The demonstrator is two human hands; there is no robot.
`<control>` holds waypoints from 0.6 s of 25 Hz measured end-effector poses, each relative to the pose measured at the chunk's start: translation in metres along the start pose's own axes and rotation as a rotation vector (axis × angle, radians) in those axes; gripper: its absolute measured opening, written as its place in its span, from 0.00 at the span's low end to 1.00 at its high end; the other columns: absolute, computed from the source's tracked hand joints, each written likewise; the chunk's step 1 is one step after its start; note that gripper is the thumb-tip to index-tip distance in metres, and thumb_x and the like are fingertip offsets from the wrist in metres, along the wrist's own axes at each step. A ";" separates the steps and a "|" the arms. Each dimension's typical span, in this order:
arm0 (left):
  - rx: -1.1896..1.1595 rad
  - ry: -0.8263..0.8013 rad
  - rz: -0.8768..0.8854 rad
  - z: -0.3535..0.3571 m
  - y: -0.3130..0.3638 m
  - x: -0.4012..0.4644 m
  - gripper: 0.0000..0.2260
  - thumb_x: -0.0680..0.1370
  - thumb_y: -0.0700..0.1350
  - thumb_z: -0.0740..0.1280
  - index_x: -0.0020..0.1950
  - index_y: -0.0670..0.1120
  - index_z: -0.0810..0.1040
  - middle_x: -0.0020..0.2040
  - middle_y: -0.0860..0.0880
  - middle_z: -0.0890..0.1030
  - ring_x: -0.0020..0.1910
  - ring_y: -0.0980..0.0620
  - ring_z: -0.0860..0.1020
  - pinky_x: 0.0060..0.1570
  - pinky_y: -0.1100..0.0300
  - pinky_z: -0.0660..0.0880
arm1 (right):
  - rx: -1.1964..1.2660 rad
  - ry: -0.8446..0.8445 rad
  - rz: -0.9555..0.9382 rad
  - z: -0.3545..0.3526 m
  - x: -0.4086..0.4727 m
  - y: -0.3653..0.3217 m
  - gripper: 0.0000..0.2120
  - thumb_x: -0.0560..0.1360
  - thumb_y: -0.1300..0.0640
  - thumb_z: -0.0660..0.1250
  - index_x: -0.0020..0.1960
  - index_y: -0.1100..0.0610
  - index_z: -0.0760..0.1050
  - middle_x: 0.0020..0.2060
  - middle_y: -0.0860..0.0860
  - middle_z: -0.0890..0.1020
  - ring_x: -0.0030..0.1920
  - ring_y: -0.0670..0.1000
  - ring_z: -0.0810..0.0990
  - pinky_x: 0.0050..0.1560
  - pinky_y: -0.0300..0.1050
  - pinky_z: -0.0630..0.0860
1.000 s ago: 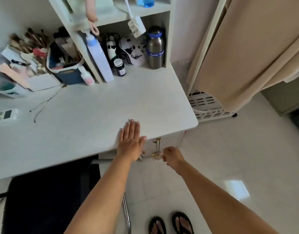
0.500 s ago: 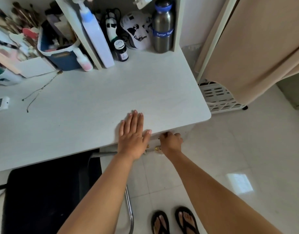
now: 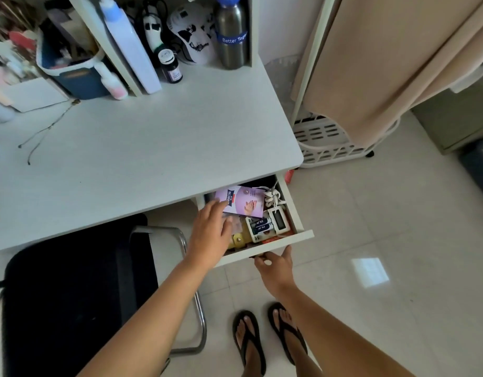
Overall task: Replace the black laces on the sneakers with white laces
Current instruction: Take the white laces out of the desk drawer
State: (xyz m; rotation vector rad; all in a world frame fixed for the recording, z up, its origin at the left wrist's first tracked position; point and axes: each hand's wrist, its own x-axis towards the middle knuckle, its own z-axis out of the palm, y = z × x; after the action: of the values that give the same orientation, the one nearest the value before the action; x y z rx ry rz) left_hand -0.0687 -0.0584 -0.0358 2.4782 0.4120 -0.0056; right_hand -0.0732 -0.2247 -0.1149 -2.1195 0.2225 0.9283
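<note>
**Head view: searching the drawer for laces**

Head view is showing the left hand (image 3: 211, 233), fingers relaxed, resting on a purple packet (image 3: 241, 200) in the open drawer (image 3: 297, 213) under the tabletop (image 3: 142, 159). The right hand (image 3: 275, 263) is gripping the drawer front at 6 o'clock. No sneakers or laces are identifiable. Overpulling risks dropping the drawer.

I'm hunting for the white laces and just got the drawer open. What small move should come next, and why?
Probably slide the left hand right to the white coiled cord at the drawer's far right and lift it out to check. It looks the likeliest lace, though it could be a cable. The right hand holds the drawer front.
</note>
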 end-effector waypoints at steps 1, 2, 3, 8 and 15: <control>-0.019 -0.049 0.012 0.005 0.010 -0.007 0.17 0.79 0.42 0.62 0.67 0.39 0.71 0.67 0.43 0.70 0.67 0.46 0.68 0.68 0.55 0.65 | -0.020 0.000 -0.001 0.001 -0.004 0.008 0.14 0.77 0.51 0.63 0.61 0.52 0.78 0.76 0.52 0.44 0.75 0.55 0.54 0.73 0.47 0.60; -0.036 -0.105 0.020 0.012 0.019 -0.008 0.17 0.79 0.43 0.63 0.67 0.40 0.71 0.65 0.44 0.71 0.65 0.48 0.70 0.64 0.58 0.67 | -0.037 0.002 -0.005 0.002 -0.008 0.013 0.15 0.77 0.51 0.63 0.61 0.51 0.78 0.76 0.52 0.44 0.75 0.55 0.55 0.72 0.48 0.61; -0.063 -0.155 0.001 0.020 0.030 -0.005 0.17 0.79 0.45 0.63 0.67 0.41 0.71 0.64 0.45 0.71 0.62 0.48 0.72 0.60 0.59 0.67 | -0.045 -0.004 -0.006 0.004 -0.009 0.017 0.15 0.77 0.51 0.63 0.61 0.51 0.78 0.76 0.53 0.44 0.74 0.56 0.57 0.72 0.49 0.62; -0.070 -0.285 -0.203 0.066 0.069 0.037 0.29 0.77 0.51 0.67 0.74 0.48 0.60 0.69 0.45 0.63 0.67 0.46 0.67 0.61 0.50 0.70 | -0.098 -0.053 0.071 0.000 -0.007 0.011 0.15 0.77 0.49 0.61 0.60 0.49 0.78 0.76 0.54 0.48 0.73 0.53 0.59 0.68 0.50 0.66; -0.368 -0.153 -0.238 0.072 0.060 0.049 0.02 0.76 0.41 0.68 0.46 0.43 0.79 0.50 0.49 0.79 0.49 0.50 0.78 0.49 0.58 0.75 | -0.169 -0.135 0.099 0.002 0.003 0.016 0.16 0.77 0.47 0.58 0.57 0.51 0.77 0.67 0.53 0.70 0.63 0.53 0.71 0.59 0.45 0.70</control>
State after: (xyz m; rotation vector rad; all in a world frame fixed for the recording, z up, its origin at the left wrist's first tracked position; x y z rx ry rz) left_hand 0.0019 -0.1311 -0.0640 2.0412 0.5827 -0.1978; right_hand -0.0793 -0.2329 -0.1272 -2.2040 0.1871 1.1805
